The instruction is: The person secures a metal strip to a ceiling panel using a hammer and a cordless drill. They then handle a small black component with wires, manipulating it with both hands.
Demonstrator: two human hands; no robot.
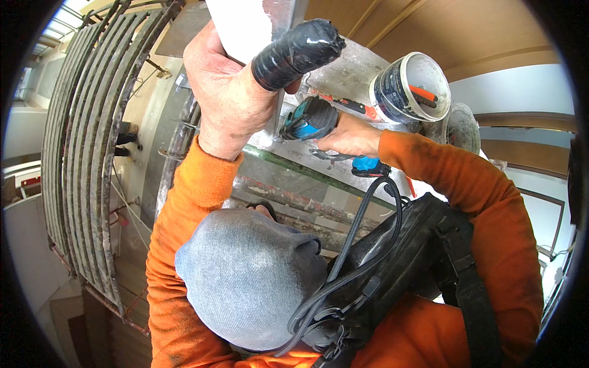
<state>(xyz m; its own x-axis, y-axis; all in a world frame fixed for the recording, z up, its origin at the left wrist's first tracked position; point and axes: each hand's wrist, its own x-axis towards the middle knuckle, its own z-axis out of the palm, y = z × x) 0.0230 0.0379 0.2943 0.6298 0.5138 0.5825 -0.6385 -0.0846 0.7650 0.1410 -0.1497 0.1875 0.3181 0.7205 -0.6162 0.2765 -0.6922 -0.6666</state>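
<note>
Near the top of the head view, the person's left hand [230,92] pinches a flat, white and silver panel [242,30] between its fingers and a thumb bound in glossy black tape [294,55]; the fingers are mostly hidden behind. To its right, the right hand [350,136] is curled around the grip of a blue and black power tool [311,119], whose blue and black battery block [369,165] shows below the hand. The tool's head sits near the panel's lower end; whether they touch I cannot tell.

Just beyond the right hand lies a red and black tool handle [353,105], next to a round white plastic bucket with a dark printed side [389,92]. An orange and black handle [423,93] rests inside the bucket. Both forearms wear orange sleeves [451,172]. Below them are a rounded bulge of grey-blue cloth [251,276] and a black fabric bag [392,245] with dark braided cords [351,239]. Long grey metal slats [92,141] stand at the far left.
</note>
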